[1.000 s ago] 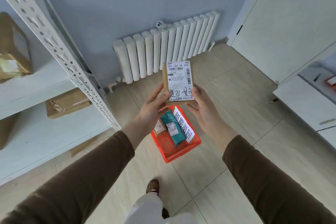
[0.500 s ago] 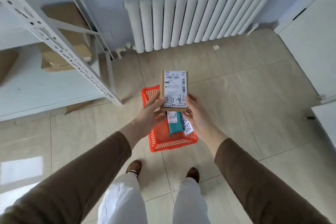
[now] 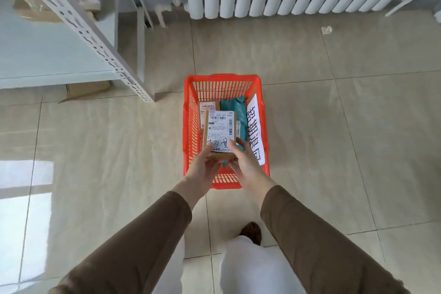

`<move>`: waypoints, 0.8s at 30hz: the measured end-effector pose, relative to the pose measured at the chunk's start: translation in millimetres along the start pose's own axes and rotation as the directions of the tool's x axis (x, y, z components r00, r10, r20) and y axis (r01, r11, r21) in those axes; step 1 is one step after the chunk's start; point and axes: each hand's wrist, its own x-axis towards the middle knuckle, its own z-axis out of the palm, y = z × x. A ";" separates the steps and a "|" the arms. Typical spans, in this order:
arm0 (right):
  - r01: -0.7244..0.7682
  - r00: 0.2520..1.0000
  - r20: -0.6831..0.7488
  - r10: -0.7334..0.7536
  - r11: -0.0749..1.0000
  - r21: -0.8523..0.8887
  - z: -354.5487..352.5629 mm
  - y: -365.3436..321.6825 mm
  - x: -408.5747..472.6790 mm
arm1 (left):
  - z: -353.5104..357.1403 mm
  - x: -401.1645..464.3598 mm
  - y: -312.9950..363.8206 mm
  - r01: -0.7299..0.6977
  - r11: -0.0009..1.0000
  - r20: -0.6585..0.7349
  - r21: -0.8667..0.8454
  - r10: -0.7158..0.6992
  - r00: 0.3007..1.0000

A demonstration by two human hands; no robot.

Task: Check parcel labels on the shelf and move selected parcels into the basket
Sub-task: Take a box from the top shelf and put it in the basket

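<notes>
Parcel (image 3: 220,132), a small cardboard box with a white label on top, hangs over the red basket (image 3: 188,126), its near end pinched between the left hand (image 3: 202,169) and right hand (image 3: 245,167). It looks light and stiff, so an edge grip should do. Beyond the grip, a teal bag (image 3: 235,107) and another box (image 3: 207,106) lie inside.

floor (image 3: 310,126): tiled | basket (image 3: 188,126) on it | shelf (image 3: 59,55): cartons
</notes>
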 end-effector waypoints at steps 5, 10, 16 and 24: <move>-0.034 0.998 -0.043 0.036 0.999 0.032 -9.2 58.8 68.2 | -26.8 68.7 -38.0 0.036 0.992 -0.029 -0.121 -0.039 0.999; -0.123 0.988 -0.083 0.128 0.991 0.059 -16.6 95.1 127.8 | -48.1 142.5 -56.0 0.085 0.976 -0.068 -0.203 -0.100 0.993; -0.213 0.966 -0.155 0.209 0.977 -0.009 -18.6 125.8 195.9 | -64.5 212.2 -71.0 0.113 0.966 -0.124 -0.232 -0.145 0.982; -0.233 0.949 -0.233 0.213 0.970 -0.064 -13.0 150.2 247.4 | -78.4 261.6 -81.9 0.145 0.980 -0.128 -0.137 -0.163 0.978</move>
